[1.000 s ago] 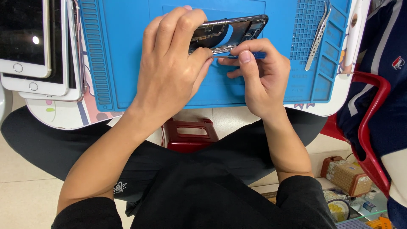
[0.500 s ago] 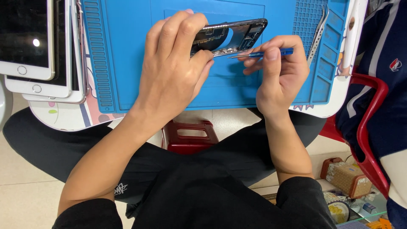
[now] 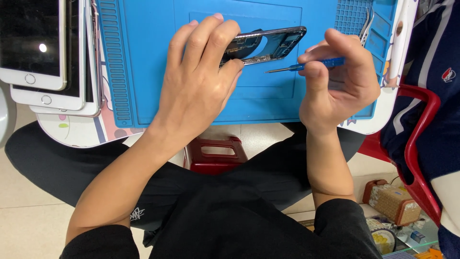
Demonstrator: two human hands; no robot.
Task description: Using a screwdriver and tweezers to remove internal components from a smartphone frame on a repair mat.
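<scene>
An opened phone (image 3: pixel 268 45) is pinned on the blue mat (image 3: pixel 143 72) by the left hand (image 3: pixel 199 79). A small screwdriver (image 3: pixel 306 65) is pinched in the right hand (image 3: pixel 335 79), its tip just clear of the phone. Exposed parts could be scratched by a slip.

Left hand (image 3: pixel 196 91) lies flat over the opened phone chassis (image 3: pixel 268 44), fingers draped across its near end, pinning it to the blue repair mat (image 3: pixel 143 72). Right hand (image 3: pixel 335 79) pinches a blue-handled screwdriver (image 3: pixel 306 65), metal tip pointing left, just beside the chassis but not touching it. Tweezers (image 3: pixel 366 24) rest at the mat's upper right corner. Off to the left, a stack of white-faced phones (image 3: pixel 36 52) with dark screens. Below the table edge, a red stool (image 3: pixel 215 153) shows between the person's knees. At far right, another person's dark sleeve (image 3: pixel 431 96) and a red chair (image 3: pixel 421 144).
</scene>
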